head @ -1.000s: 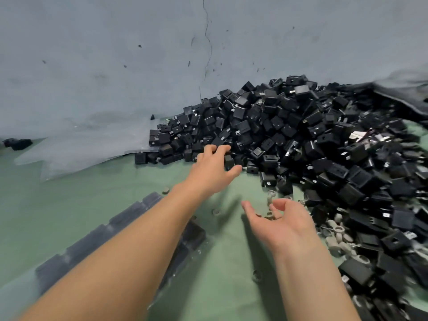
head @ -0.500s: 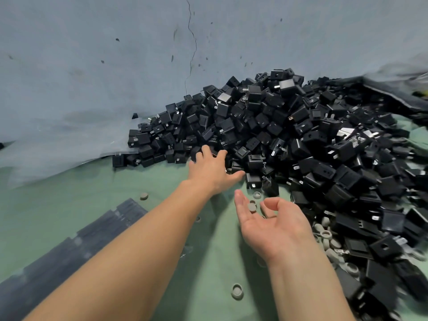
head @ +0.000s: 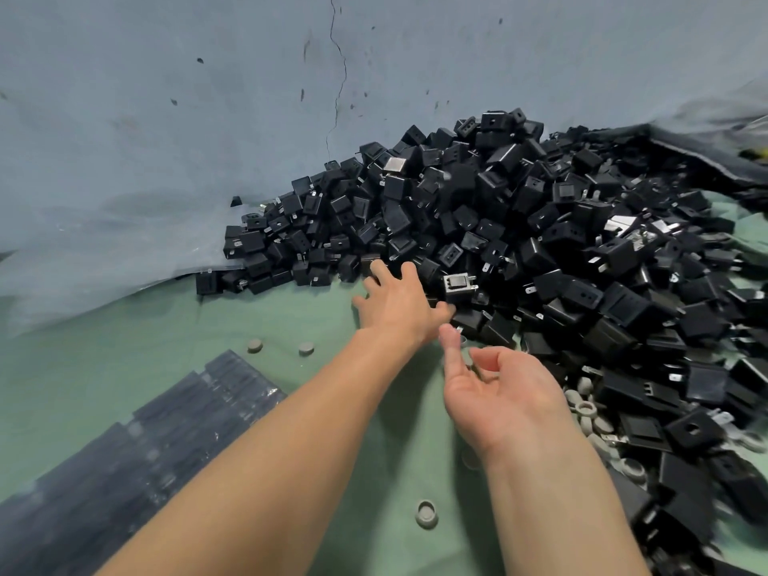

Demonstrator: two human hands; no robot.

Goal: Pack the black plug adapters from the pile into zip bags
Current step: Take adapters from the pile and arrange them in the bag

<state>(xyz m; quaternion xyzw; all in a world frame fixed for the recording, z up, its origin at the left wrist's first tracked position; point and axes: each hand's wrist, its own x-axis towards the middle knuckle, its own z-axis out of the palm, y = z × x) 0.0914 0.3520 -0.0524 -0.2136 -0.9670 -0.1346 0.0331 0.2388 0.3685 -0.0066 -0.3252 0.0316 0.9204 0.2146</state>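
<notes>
A large pile of black plug adapters (head: 519,226) covers the green surface from the centre to the right edge. My left hand (head: 401,303) reaches palm down to the pile's near left edge, its fingers spread and touching adapters there; whether it grips one is hidden. My right hand (head: 498,392) hovers palm up just behind it, fingers loosely curled, holding nothing. A filled zip bag of black adapters (head: 137,446) lies flat at the lower left.
Small grey rings (head: 586,407) lie scattered by the pile's near edge, and single grey caps (head: 426,513) dot the green mat (head: 124,359). A blue-grey wall (head: 208,118) rises behind, with clear plastic sheeting along its foot.
My left hand has pushed a little deeper into the pile's edge. My right hand has drawn closer behind it. The view has shifted, so the pile sits more to the right.
</notes>
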